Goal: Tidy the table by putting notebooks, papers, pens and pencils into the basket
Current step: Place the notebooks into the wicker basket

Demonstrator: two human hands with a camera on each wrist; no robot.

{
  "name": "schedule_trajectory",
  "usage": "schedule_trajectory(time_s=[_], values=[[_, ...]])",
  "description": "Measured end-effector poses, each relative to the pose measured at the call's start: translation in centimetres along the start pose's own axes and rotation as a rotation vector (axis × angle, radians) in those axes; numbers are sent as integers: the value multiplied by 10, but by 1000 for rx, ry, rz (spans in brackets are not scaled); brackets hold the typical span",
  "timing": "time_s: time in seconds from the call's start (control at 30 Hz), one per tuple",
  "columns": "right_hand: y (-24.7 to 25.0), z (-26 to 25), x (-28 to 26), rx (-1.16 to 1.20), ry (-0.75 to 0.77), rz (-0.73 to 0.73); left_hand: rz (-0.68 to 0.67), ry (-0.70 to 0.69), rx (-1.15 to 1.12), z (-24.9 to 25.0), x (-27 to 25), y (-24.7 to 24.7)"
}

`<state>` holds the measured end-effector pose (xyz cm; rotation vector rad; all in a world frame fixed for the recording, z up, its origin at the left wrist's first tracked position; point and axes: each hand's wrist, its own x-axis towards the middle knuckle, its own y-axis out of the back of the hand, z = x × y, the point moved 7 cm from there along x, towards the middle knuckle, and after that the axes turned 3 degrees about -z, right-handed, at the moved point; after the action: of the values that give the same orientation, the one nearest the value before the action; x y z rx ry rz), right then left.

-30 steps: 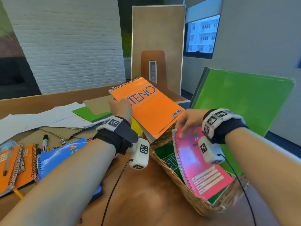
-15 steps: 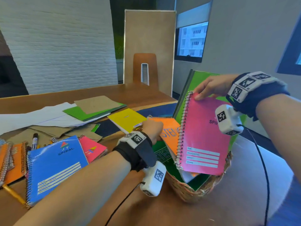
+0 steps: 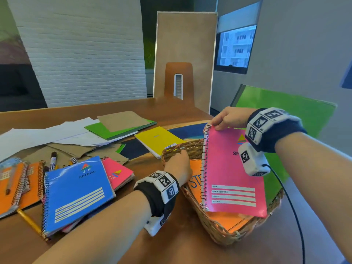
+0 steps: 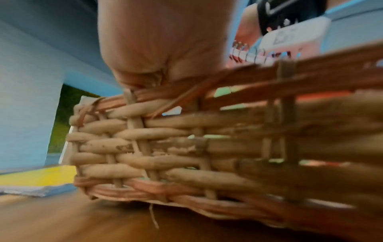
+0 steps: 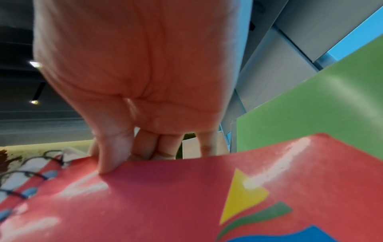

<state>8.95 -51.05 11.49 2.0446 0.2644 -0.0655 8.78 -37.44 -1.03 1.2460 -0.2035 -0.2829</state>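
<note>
A wicker basket (image 3: 224, 235) stands on the wooden table at the right; its woven wall (image 4: 165, 147) fills the left wrist view. An orange steno notebook (image 3: 228, 223) lies flat inside it. My right hand (image 3: 222, 121) pinches the top edge of a pink spiral notebook (image 3: 234, 178) close to the spiral and holds it upright over the basket. The right wrist view shows the thumb on that pink notebook's (image 5: 186, 196) cover and the fingers behind it. My left hand (image 3: 179, 162) lies over the basket's left rim; its fingers are hidden.
A large green folder (image 3: 297, 119) stands behind the basket. Left of it lie a yellow notepad (image 3: 158, 140), a blue spiral notebook (image 3: 76, 193), a small pink notebook (image 3: 118, 174), orange notebooks (image 3: 11, 187), markers (image 3: 53, 161), a yellow pencil (image 3: 30, 221) and loose papers (image 3: 47, 136).
My left hand carried the orange steno notebook from above the table down into the basket, where it now lies flat. My right hand lifted the pink notebook upright.
</note>
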Motion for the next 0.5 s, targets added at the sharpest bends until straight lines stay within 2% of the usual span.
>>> schedule_trajectory(time_s=[0.13, 0.23, 0.33, 0.4, 0.5], values=[[-18, -4, 9, -98, 2, -49, 101, -86, 224, 1, 4, 15], [-30, -4, 17, -183, 4, -74, -1, -80, 347, -11, 15, 10], [-44, -3, 29, -202, 8, -95, -106, 7, 258, -25, 21, -3], [-54, -3, 34, -209, 25, -127, -116, 56, 151, -31, 24, -8], [-69, -6, 37, -195, 66, -183, -97, 81, 106, -34, 26, -10]])
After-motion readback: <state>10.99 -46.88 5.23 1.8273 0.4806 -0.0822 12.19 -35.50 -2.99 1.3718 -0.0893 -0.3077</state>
